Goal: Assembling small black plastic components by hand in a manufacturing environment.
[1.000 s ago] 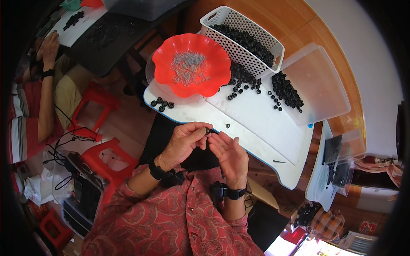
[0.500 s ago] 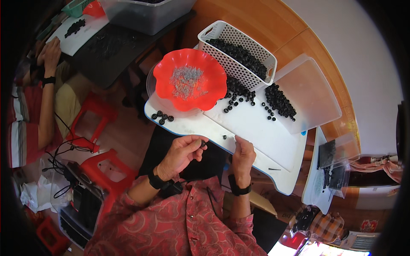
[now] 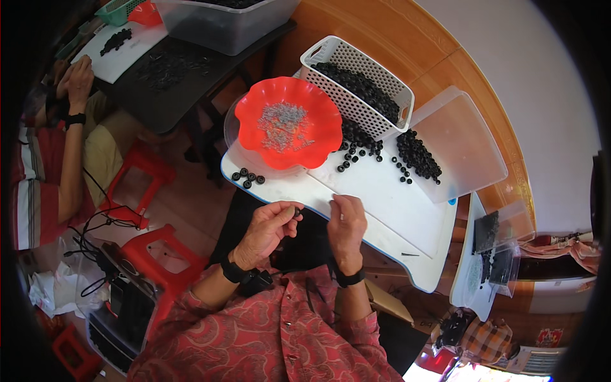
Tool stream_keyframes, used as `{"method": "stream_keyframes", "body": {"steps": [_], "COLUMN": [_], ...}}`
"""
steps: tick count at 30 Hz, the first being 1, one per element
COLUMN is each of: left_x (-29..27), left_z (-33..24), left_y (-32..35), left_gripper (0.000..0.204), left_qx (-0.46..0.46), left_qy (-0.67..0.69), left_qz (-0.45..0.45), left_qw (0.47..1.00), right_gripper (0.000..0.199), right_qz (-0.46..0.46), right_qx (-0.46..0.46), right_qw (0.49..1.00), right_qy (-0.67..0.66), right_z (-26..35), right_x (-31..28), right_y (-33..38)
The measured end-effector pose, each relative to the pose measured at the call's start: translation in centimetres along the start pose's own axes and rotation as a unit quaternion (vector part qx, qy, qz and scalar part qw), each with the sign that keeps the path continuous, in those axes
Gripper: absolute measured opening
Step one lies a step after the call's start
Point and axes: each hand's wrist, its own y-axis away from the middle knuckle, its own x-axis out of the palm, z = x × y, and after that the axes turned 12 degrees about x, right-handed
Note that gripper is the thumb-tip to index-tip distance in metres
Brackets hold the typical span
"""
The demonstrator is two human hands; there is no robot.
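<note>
My left hand (image 3: 267,232) pinches a small black wheel-like part (image 3: 297,211) between thumb and fingertips, just off the table's front edge. Close beside it on the right, my right hand (image 3: 347,230) has its thumb and fingers drawn together over the edge; whatever is in them is too small or hidden to make out. Several black round parts (image 3: 248,178) with holes lie on the white table (image 3: 382,213) at its left corner. Beyond them a red scalloped dish (image 3: 254,108) holds many tiny silvery pieces (image 3: 282,124).
A white perforated basket (image 3: 347,92) full of black parts stands at the back, more black parts (image 3: 417,159) piled by a tipped clear bin (image 3: 474,153). A thin dark tool (image 3: 410,254) lies right. At the left, another person's hands (image 3: 76,79) are at a dark table (image 3: 162,95).
My right hand has moved left toward my left hand. The small black piece that lay on the table between my hands no longer shows. My left hand keeps its black part.
</note>
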Motion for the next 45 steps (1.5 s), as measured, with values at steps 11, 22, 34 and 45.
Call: {"method": "stream_keyframes", "body": {"steps": [11, 22, 34, 45], "left_x": [-1.1, -1.8, -2.0, -1.0], "left_z": [-1.1, -1.1, -0.9, -1.5], "left_y": [0.2, -0.3, 0.0, -0.2], "left_gripper": [0.029, 0.036, 0.033, 0.028], "left_qx": [0.062, 0.069, 0.062, 0.051], "left_qy": [-0.036, -0.032, -0.033, -0.031], "left_qz": [-0.049, -0.072, -0.062, -0.025], "left_qw": [0.996, 0.994, 0.996, 0.998], "right_gripper": [0.011, 0.016, 0.009, 0.006], "right_qz": [0.064, 0.005, -0.012, 0.097], "right_qx": [0.092, 0.126, 0.123, 0.099], "right_qw": [0.993, 0.992, 0.991, 0.981], "right_qy": [-0.027, 0.020, 0.049, -0.134], "right_z": [2.8, 3.3, 3.3, 3.3], "right_x": [7.0, 8.5, 8.8, 2.9], "right_y": [-1.3, -1.4, -1.4, 1.7]}}
